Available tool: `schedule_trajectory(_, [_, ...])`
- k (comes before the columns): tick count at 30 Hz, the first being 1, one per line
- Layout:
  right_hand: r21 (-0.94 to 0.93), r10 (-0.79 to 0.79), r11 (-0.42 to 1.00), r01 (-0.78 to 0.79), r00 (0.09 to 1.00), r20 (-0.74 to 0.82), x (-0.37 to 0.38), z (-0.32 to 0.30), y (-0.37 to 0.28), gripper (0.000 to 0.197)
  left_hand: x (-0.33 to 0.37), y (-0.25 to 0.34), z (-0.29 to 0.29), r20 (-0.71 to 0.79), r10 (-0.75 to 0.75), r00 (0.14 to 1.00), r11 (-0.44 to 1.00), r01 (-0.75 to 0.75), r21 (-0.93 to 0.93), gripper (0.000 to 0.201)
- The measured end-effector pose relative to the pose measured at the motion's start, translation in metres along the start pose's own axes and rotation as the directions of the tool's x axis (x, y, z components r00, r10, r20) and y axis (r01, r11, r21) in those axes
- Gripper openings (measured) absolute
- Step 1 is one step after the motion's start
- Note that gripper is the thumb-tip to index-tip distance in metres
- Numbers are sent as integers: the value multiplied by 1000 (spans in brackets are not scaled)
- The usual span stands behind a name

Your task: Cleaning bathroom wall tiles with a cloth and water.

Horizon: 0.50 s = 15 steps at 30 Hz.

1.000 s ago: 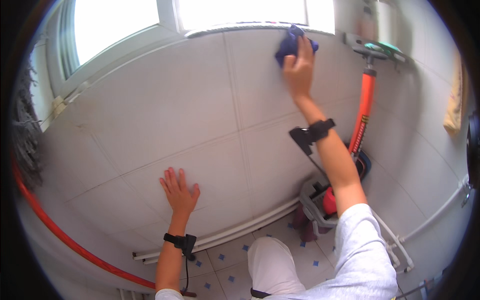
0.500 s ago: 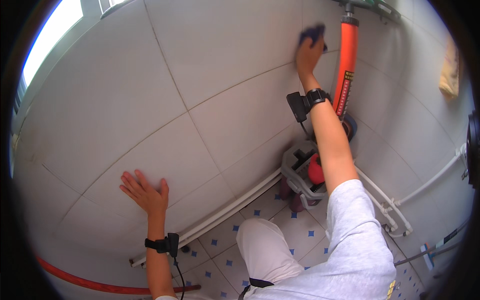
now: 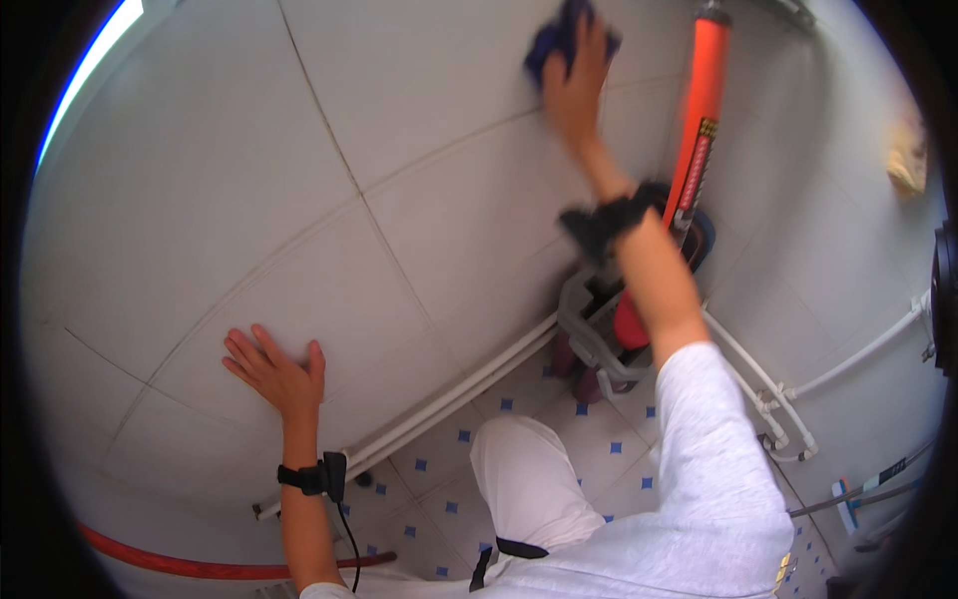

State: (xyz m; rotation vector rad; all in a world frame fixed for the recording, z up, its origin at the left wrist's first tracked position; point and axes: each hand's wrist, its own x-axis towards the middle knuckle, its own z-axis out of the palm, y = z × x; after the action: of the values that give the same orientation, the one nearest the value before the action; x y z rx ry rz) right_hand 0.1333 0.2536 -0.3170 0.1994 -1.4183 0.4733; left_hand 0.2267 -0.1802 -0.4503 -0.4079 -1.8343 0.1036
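My right hand (image 3: 579,95) is stretched up against the tiled wall (image 3: 439,120), pressing a dark blue cloth (image 3: 559,42) to it. The cloth is bunched under the fingers and smeared by motion. Lower and to the left, my left hand (image 3: 274,371) lies flat on the same wall with its fingers spread and nothing in it. A dark strap with a small black device (image 3: 319,479) sits on the left wrist, and a similar one (image 3: 604,225) on the right wrist is blurred.
An orange tube (image 3: 699,110) stands in the corner, near a grey plastic caddy (image 3: 589,334) holding a red item. White pipes (image 3: 459,389) run along the wall's foot. A red pole (image 3: 200,569) lies lower left. A yellow cloth (image 3: 906,160) hangs at right.
My right hand has swept the cloth leftward and slightly up along the wall. The left hand stays flat on the tiles. The whole view has shifted a little.
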Motion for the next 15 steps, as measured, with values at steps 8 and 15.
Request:
schedule_trajectory(8, [299,494,843,-447,864,-99,-59,-15,93,58,8,-2,0,19,14,1000,999,-15,51,90])
schedule_trajectory(15, [245,817,571,-784,573,-70,-279,28,-141,55,8,0,10,14,27,1000,997,-28,76,91])
